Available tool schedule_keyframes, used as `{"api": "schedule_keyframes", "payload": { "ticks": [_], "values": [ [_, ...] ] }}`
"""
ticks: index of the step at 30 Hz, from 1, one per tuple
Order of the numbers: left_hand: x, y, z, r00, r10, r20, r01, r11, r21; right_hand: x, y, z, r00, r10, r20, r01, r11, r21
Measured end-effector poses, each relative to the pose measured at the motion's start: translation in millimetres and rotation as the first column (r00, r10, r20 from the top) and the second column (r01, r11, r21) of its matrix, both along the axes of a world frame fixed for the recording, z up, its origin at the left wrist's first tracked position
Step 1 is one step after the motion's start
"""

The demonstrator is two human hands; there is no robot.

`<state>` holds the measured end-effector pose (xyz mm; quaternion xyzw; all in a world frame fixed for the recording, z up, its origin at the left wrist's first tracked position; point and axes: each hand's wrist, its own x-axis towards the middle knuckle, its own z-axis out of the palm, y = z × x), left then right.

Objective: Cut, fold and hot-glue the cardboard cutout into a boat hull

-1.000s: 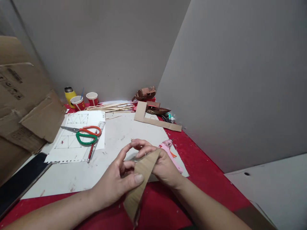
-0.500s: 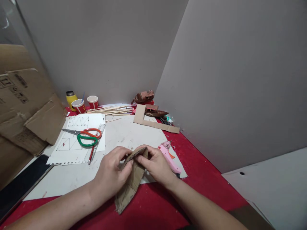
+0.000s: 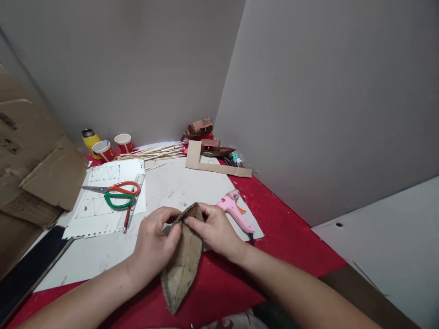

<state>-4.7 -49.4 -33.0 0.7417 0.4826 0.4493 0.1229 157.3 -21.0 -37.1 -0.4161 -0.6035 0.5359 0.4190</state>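
A leaf-shaped, boat-like piece of brown cardboard [image 3: 183,269] hangs between my hands over the table's front edge, its pointed end down toward me. My left hand [image 3: 156,240] pinches its upper left edge between thumb and fingers. On the upper right side, my right hand [image 3: 217,230] grips it, thumb inside and fingers behind. Corrugation shows along the rim between the two hands. Just beyond my right hand lies a pink glue gun [image 3: 236,212] on the white board.
Scissors [image 3: 120,194] lie on a sheet with drawings [image 3: 98,217], beside a pencil and ruler. Behind are sticks [image 3: 154,151], paper cups [image 3: 104,152], an L-shaped cardboard [image 3: 194,157] and brown model boats [image 3: 219,150]. Leaning cardboard [image 3: 51,183] and a dark flat device [image 3: 30,269] stand left.
The cardboard piece has turned, so more of its hollow inner face shows, and both hands have shifted slightly with it. The camera view has moved a little to the right.
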Motion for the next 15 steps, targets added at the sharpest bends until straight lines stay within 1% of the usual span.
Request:
{"api": "schedule_keyframes", "payload": {
  "ticks": [3, 7, 12, 15],
  "values": [
    [2, -2, 1.0, 1.0, 0.0, -0.012, 0.0, 1.0, 0.008, 1, 0, 1.4, 0.999, 0.024, -0.024, -0.024, 1.0, -0.008],
    [3, 2, 3.2, 1.0, 0.019, -0.011, -0.019, 0.999, -0.03, 3, 3, 5.9, 0.998, 0.05, -0.027, -0.051, 0.998, -0.036],
    [1, 11, 1.8, 0.995, 0.103, 0.003, -0.103, 0.991, -0.081, 5, 3, 11.2, 0.988, 0.127, -0.088, -0.136, 0.985, -0.106],
    [0, 11, 0.7, 0.993, 0.116, 0.003, -0.115, 0.989, -0.092, 4, 3, 7.4, 0.995, 0.099, -0.02, -0.1, 0.991, -0.092]
  ]
}}
